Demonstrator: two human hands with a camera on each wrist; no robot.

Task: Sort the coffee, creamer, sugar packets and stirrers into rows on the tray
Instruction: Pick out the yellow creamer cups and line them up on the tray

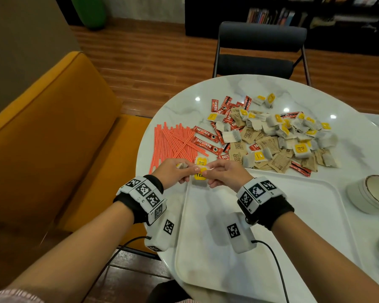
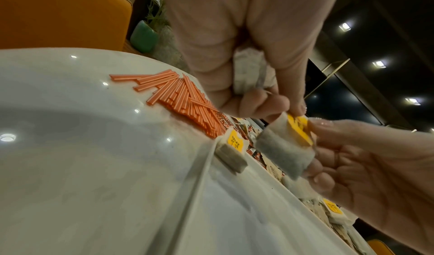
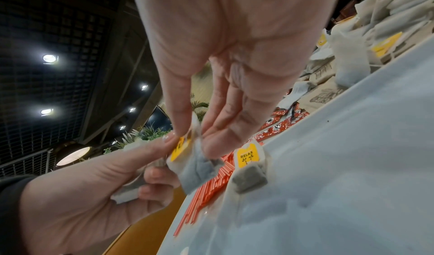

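Both hands meet above the far-left corner of the white tray. My right hand pinches a tea bag with a yellow tag, and my left hand pinches the same bag at its tag. In the left wrist view my left hand also grips a second tea bag in its curled fingers. Another yellow-tagged tea bag lies at the tray's corner. Orange stirrers lie in a loose heap on the table, left of the red coffee sticks. Brown sugar packets and several tea bags are mixed in a pile.
The round white table ends just left of the stirrers, with an orange bench beyond the edge. A white bowl stands right of the tray. A dark chair stands at the table's far side.
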